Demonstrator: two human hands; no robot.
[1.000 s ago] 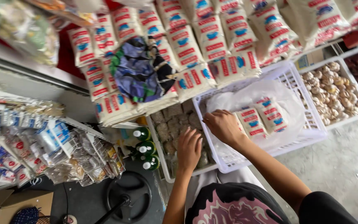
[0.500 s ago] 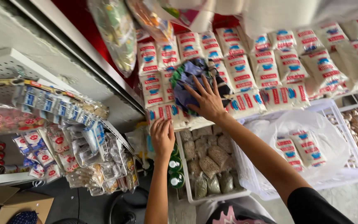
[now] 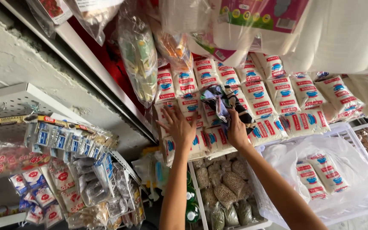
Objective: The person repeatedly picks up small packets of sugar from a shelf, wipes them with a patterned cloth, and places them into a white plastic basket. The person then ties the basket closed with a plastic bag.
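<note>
My right hand [image 3: 238, 127] grips a crumpled multicoloured cloth [image 3: 224, 102] that lies on top of stacked white bags with red and blue print [image 3: 277, 98]. My left hand [image 3: 179, 127] is spread flat, fingers apart, on the bags at the left end of the stack [image 3: 179, 91]. Both arms reach up from the bottom of the view.
A white plastic crate [image 3: 341, 130] at right holds a clear bag with two more white bags [image 3: 318, 179]. Below the stack is a crate of small packed grains [image 3: 228, 191] and green-capped bottles [image 3: 191, 204]. Hanging sachets [image 3: 73, 145] fill a rack at left; hanging snack bags [image 3: 139, 59] are above.
The view has swung up toward the stacked bags. My right hand went from the crate bag to the cloth and closed on it. My left hand rose and spread on the bags.
</note>
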